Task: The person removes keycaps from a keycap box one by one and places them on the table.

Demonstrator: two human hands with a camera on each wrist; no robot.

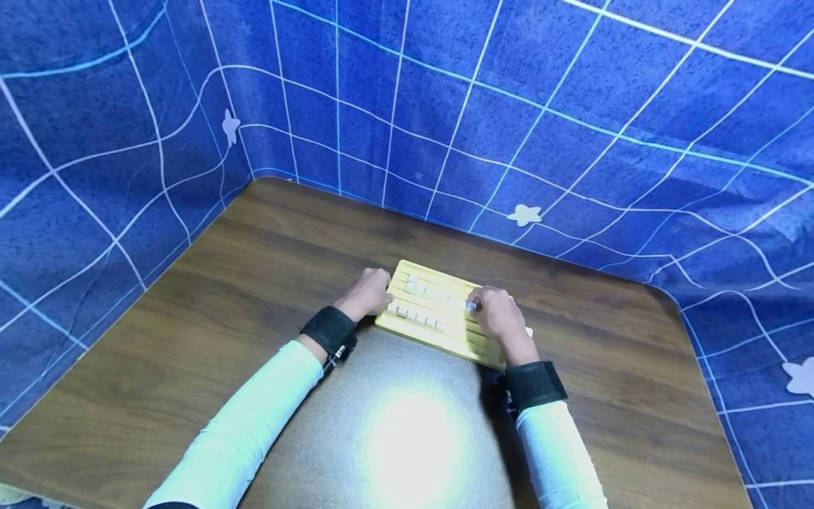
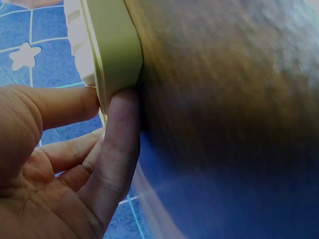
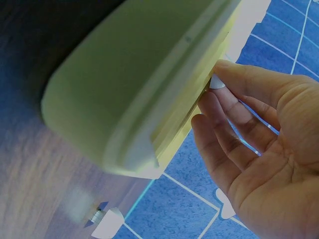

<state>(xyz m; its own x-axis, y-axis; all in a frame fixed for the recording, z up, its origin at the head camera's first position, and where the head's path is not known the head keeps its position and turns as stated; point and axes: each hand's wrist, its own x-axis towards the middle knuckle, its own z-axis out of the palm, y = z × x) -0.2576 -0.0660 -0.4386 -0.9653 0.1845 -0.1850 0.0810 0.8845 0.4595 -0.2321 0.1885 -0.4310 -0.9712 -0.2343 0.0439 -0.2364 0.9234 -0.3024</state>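
Note:
A yellow tray with long grooves lies slightly turned on the table. Small white tiles stand in a row along its near groove, and several more sit further back. My left hand holds the tray's left end; in the left wrist view the thumb lies at the rim and the index finger against the side wall. Over the tray's right part, my right hand pinches a small white piece between thumb and fingers, close at the grooves. Its face is mostly hidden.
The brown wooden table extends around the tray. Blue cloth with white lines and stars hangs behind and along both sides. A bright patch of light falls on the near tabletop.

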